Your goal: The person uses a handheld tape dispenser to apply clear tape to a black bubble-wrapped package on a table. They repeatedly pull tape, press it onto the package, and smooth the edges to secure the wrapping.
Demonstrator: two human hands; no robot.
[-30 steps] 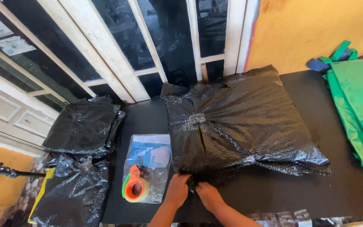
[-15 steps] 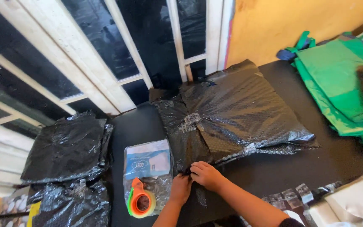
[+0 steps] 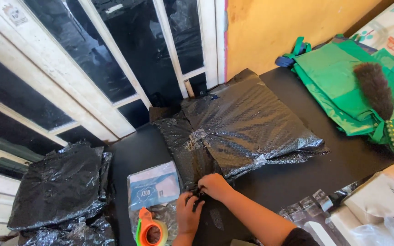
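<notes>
A large flat package wrapped in black bubble wrap (image 3: 247,123) lies on the black table (image 3: 297,177), taped at its middle. My right hand (image 3: 215,186) presses and pinches the wrap's near left corner. My left hand (image 3: 188,214) meets it from below, fingers closed on the same fold of wrap. Just left of my hands lies a clear plastic pouch with a blue card (image 3: 153,189), and an orange and green tape dispenser (image 3: 150,231) rests on its near end.
Two black wrapped bundles (image 3: 58,189) are stacked at the left, off the table. Green bags (image 3: 343,82) with a dark furry tassel (image 3: 374,89) lie at the right. Small clear bags (image 3: 311,209) and a white bag (image 3: 384,200) sit at the near right. Window frames stand behind.
The view has swung right and nearer, revealing more green bags and the tassel. My right hand has moved over the left onto the wrap's corner; both keep hold of the fold.
</notes>
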